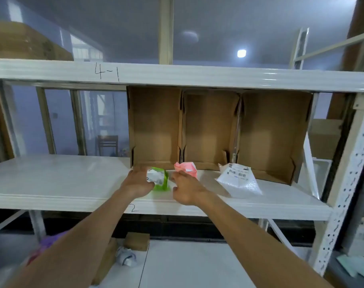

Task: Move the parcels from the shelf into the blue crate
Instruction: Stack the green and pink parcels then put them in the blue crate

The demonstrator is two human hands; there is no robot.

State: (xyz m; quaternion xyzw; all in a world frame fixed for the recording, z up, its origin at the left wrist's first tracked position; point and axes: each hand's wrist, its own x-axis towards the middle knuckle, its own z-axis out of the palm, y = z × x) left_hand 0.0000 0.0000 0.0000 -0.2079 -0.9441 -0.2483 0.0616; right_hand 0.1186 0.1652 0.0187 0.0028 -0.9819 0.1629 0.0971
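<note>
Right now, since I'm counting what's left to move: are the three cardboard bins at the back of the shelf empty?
Empty, as far as shown: the cardboard bins show bare insides; all three parcels lie in front on the shelf.

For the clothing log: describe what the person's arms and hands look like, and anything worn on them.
Both arms are bare from hand to the frame's edge: no sleeves, gloves, watch or rings are visible. The left hand and right hand are bare too. Motion blur hides fine detail such as nails or small marks.

Probably a stockroom: numbered metal shelving (177, 76), cardboard bins (210, 129).
</note>
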